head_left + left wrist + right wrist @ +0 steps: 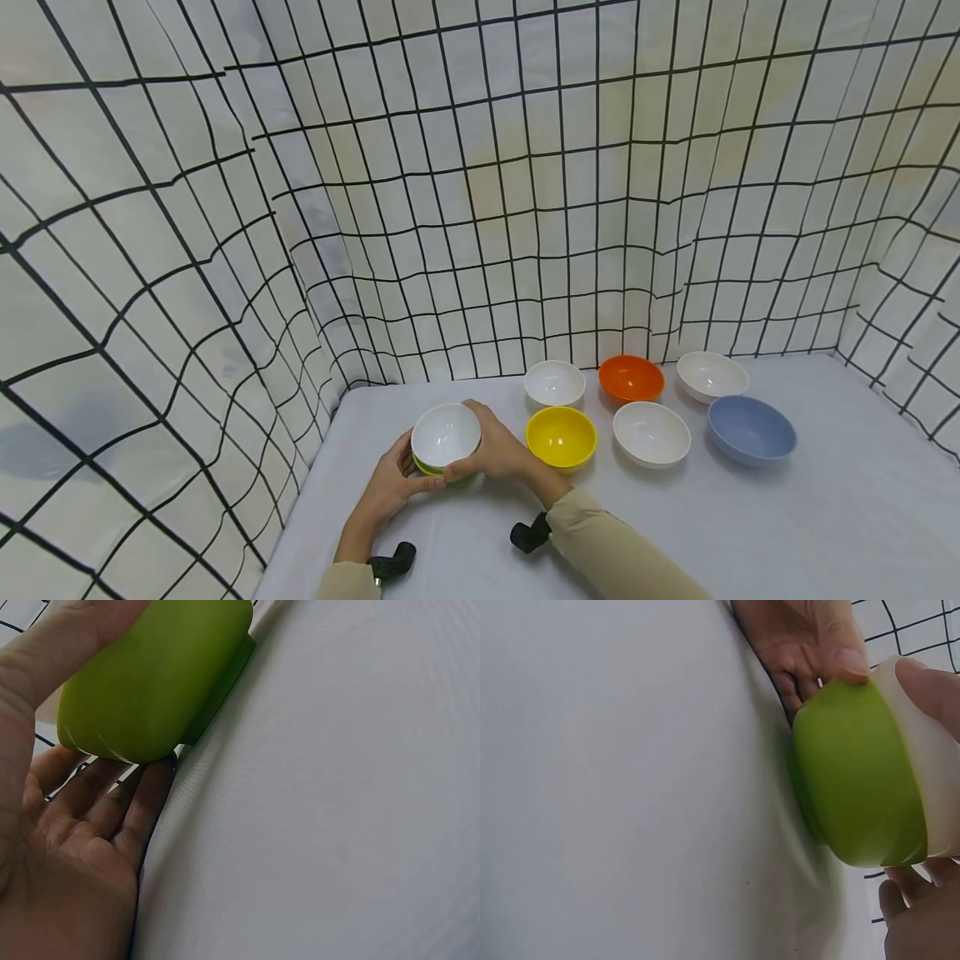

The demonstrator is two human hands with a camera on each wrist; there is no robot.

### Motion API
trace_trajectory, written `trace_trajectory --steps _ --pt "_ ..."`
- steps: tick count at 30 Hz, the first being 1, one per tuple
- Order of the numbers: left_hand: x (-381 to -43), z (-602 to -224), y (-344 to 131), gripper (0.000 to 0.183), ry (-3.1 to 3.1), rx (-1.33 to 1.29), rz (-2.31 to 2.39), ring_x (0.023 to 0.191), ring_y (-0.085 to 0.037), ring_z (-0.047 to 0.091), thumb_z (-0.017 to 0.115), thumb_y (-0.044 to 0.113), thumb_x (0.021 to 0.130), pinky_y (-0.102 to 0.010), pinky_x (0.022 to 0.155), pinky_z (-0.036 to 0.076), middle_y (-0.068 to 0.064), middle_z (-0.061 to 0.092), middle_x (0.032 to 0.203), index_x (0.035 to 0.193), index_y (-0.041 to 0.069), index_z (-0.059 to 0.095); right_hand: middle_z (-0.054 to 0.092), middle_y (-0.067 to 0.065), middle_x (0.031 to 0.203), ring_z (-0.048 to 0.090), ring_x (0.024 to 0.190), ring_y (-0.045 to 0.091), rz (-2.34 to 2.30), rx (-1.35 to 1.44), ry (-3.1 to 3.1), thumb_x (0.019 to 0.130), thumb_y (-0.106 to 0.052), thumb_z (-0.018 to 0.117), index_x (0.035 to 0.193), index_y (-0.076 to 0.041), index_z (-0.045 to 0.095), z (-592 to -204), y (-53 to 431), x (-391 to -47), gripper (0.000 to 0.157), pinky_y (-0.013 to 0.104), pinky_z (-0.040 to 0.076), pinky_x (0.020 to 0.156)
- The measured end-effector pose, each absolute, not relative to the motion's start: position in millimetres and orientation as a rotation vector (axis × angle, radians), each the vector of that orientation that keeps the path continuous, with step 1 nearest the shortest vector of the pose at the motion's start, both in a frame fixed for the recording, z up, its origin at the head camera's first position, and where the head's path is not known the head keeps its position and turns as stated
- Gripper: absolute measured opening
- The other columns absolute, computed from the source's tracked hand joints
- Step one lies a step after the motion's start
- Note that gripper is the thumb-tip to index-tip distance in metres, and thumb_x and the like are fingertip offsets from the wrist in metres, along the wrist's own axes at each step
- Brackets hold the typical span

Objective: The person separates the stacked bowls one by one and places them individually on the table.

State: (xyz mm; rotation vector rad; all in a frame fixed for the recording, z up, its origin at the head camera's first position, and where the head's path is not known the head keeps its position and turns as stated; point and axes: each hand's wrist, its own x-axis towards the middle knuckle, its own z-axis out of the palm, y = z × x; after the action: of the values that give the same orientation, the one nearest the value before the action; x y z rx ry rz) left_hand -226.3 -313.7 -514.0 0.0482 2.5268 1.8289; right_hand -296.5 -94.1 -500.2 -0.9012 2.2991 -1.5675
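A white bowl [446, 435] sits in a green bowl [859, 776], which stands on the white-covered table at the left. My left hand [387, 487] holds the green bowl, its thumb on the near side and its fingers round the left side, as the left wrist view shows. With thumb and fingers spread across its right side, my right hand [495, 447] grips the white bowl. In the right wrist view the white bowl's wall rises above the green rim, and the green bowl's foot is close to the cloth.
Right of my hands stand a yellow bowl [561, 438], an orange bowl [631, 379], a blue bowl [752, 431] and white bowls at back left [554, 384], front middle [651, 435] and back right [712, 377]. Black-gridded white sheets [480, 208] hang behind the table [847, 500] and at its sides.
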Motion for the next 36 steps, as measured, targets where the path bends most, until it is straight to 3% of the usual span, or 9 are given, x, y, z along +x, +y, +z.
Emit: trace_trajectory --steps 5,11,21,31,36 --pt "-226 -514 -314 0.107 2.545 0.042 1.805 0.155 -0.033 0.032 0.093 0.021 0.074 -0.045 0.127 0.031 -0.011 0.034 0.166 0.160 0.016 0.030 0.049 0.007 0.150 0.055 0.130 0.024 -1.640 -0.825 2.313 0.071 -0.037 0.094 0.157 -0.014 0.029 -495 -90 -292 0.111 0.047 0.051 0.113" --pt "-227 -517 -314 0.109 2.543 0.009 1.814 0.155 -0.032 0.032 0.093 0.022 0.073 -0.045 0.127 0.031 -0.009 0.034 0.167 0.161 0.019 0.029 0.051 0.003 0.149 0.056 0.130 0.024 -1.739 -0.727 2.297 0.070 -0.034 0.095 0.157 -0.022 0.029 -489 -85 -284 0.110 0.048 0.051 0.113" --pt "-227 -517 -312 0.106 2.534 0.002 1.853 0.154 -0.033 0.034 0.093 0.020 0.074 -0.047 0.127 0.031 -0.007 0.037 0.165 0.159 0.022 0.031 0.045 0.011 0.155 0.051 0.136 0.031 -1.797 -0.661 2.282 0.072 -0.034 0.095 0.159 -0.017 0.026 -484 -74 -267 0.113 0.056 0.048 0.115" --pt "-228 -513 -311 0.103 2.524 0.012 1.858 0.155 -0.033 0.032 0.089 0.015 0.078 -0.042 0.123 0.038 -0.010 0.032 0.167 0.161 0.018 0.028 0.044 0.009 0.155 0.051 0.136 0.031 -1.801 -0.659 2.265 0.073 -0.033 0.094 0.160 -0.017 0.024 -484 -66 -252 0.113 0.055 0.051 0.112" --pt "-230 -514 -312 0.105 2.547 0.002 1.826 0.151 -0.033 0.039 0.091 0.019 0.077 -0.042 0.122 0.041 -0.008 0.038 0.164 0.161 0.019 0.028 0.045 0.009 0.154 0.052 0.135 0.031 -1.823 -0.645 2.258 0.073 -0.028 0.094 0.159 -0.017 0.026 -485 -62 -248 0.110 0.054 0.051 0.112"
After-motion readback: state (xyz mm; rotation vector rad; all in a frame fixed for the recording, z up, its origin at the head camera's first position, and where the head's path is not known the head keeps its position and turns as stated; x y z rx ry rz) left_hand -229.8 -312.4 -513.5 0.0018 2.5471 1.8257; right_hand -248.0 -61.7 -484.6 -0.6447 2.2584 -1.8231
